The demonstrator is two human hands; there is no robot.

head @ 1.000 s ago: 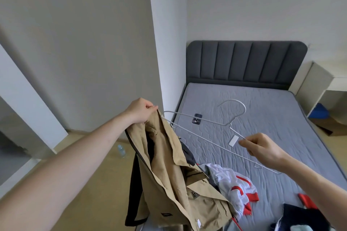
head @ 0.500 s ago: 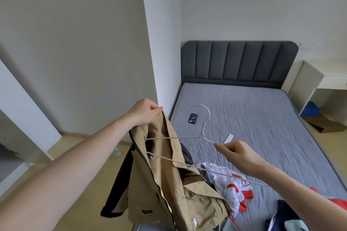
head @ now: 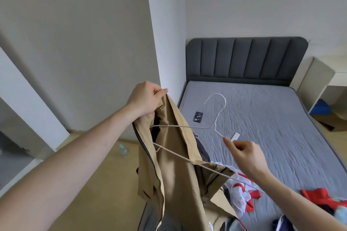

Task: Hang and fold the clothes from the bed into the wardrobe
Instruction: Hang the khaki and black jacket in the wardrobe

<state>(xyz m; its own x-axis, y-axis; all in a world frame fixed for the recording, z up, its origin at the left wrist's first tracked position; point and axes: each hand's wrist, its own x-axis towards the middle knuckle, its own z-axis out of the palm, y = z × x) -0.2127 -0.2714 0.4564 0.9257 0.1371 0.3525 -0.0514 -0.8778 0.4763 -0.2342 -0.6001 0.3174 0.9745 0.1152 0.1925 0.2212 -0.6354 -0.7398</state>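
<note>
My left hand (head: 146, 99) pinches the collar of a tan jacket (head: 176, 178) and holds it up over the bed's near left corner. My right hand (head: 246, 154) grips a white wire hanger (head: 216, 118) by its shoulder, near a small white tag. The hanger's left end sits inside the jacket's open neck, and its hook points up toward the headboard. A white and red garment (head: 242, 195) lies on the grey mattress (head: 272, 127) below my right wrist. More red and dark clothes (head: 319, 197) lie at the lower right.
A dark phone (head: 198, 117) lies on the mattress near its left edge. A padded grey headboard (head: 246, 58) stands against the far wall. A white pillar (head: 165, 30) rises left of the bed. A plastic bottle (head: 123, 150) lies on the wooden floor. A pale shelf unit (head: 323, 84) stands at right.
My right hand has pushed the hanger leftward, so its left end now sits deeper inside the jacket's neck. The hook has turned upright. My left hand keeps the collar raised.
</note>
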